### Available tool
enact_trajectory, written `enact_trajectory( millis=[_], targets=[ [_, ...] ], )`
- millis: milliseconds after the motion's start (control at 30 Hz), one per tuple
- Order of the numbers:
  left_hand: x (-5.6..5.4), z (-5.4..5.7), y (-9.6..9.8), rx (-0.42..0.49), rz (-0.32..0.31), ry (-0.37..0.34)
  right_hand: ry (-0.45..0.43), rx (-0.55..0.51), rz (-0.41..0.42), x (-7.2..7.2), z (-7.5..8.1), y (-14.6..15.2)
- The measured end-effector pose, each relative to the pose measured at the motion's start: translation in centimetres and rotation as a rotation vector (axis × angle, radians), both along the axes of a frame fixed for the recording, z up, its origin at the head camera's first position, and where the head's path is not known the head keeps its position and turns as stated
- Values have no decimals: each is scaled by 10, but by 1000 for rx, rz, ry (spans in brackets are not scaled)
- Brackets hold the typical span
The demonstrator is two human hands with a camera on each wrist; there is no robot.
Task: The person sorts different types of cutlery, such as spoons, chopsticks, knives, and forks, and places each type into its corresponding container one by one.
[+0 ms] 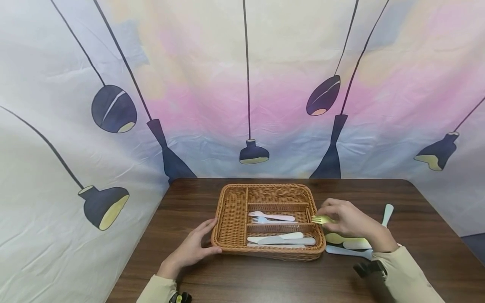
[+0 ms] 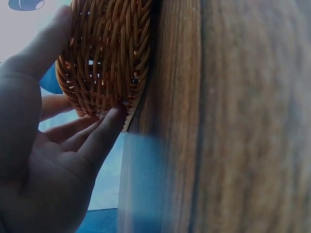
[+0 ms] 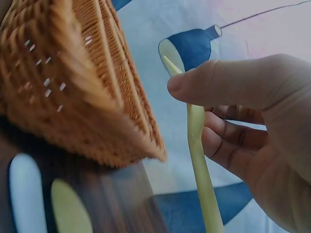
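Note:
A brown wicker basket [image 1: 232,210] with divided compartments stands on the table. My left hand [image 1: 191,246] holds its front left corner, thumb on the front wall and fingers on the left side; in the left wrist view the fingertips touch the weave [image 2: 104,53]. Over the basket's right rim, my right hand [image 1: 342,219] pinches a yellow fork [image 1: 322,219], tines pointing left; its handle [image 3: 198,155] shows in the right wrist view. A pink fork [image 1: 273,216] and a pale blue fork [image 1: 270,221] lie in the middle compartment. Several knives [image 1: 286,240] lie in the front one.
Right of the basket lie a yellow utensil [image 1: 335,238], a whitish handle [image 1: 356,244] and a light blue utensil [image 1: 346,251], partly under my right arm. A pale green handle [image 1: 387,214] sticks out behind the wrist. A lamp-printed cloth [image 1: 280,105] hangs behind the table [image 1: 257,277].

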State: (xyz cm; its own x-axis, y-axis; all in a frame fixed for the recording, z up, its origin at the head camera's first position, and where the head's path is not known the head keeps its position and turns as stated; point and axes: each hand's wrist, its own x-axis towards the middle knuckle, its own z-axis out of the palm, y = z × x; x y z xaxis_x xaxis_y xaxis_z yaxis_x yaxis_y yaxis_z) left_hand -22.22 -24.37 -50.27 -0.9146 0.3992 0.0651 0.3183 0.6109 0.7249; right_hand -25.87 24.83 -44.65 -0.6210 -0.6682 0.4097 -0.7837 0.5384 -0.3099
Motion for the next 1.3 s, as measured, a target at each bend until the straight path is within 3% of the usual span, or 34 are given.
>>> enact_trajectory(
  millis=[133, 467, 733, 1033, 1300],
  targets=[
    [0, 1, 1, 4, -4, 7, -59, -21, -17, -5, 8, -11],
    [1, -1, 0, 17, -11, 7, -50, -4, -76, -17, 23, -34],
    [0, -1, 1, 7, -4, 21, 49, 4, -9, -34, 32, -50],
    [0, 0, 1, 11, -6, 14, -15, -13, -16, -36, 42, -67],
    [-1, -2, 0, 5, -13, 26, 64, -27, 11, -43, 46, -81]
  ],
)
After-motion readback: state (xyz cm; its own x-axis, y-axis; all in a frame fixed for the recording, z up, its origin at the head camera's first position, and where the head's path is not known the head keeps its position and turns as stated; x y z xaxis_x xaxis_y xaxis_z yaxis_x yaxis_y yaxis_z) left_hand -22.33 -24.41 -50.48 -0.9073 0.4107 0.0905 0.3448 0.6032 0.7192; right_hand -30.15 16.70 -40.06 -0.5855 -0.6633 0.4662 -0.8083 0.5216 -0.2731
